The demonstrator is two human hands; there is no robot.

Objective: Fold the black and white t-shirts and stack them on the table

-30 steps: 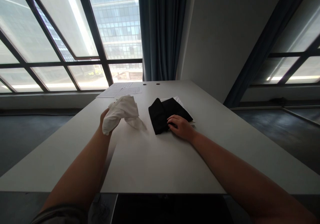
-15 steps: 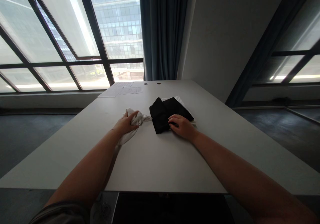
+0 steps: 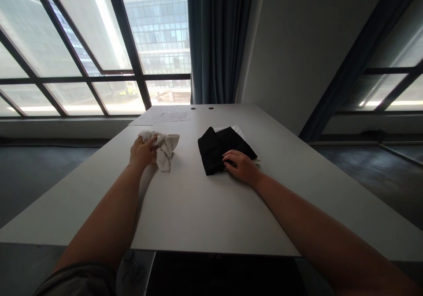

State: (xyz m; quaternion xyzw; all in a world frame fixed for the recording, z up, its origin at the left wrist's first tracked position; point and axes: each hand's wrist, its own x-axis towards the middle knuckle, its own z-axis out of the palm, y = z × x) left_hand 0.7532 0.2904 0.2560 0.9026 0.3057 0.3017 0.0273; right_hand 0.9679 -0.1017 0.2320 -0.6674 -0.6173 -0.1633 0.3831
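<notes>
My left hand (image 3: 142, 154) is closed around a crumpled off-white cloth (image 3: 167, 148), left of the table's middle. Loose folds of the cloth hang out to the right of my fingers. My right hand (image 3: 243, 167) has its fingers bent together over the near right edge of a folded black cloth (image 3: 211, 152), which lies on the table; the thumb is partly hidden. A white piece (image 3: 240, 131) shows from under the black cloth along its far right side, and a bit of pale material peeks out beside my right hand.
The white table (image 3: 211, 216) runs away from me toward a dark blue curtain (image 3: 218, 44). Printed paper sheets (image 3: 173, 116) lie at its far left end, near two small round dark holes. Large windows (image 3: 158, 31) stand on the left.
My left hand has moved left and slightly away from me with the off-white cloth, whose trailing end has come away from the black cloth. The right hand stays where it was.
</notes>
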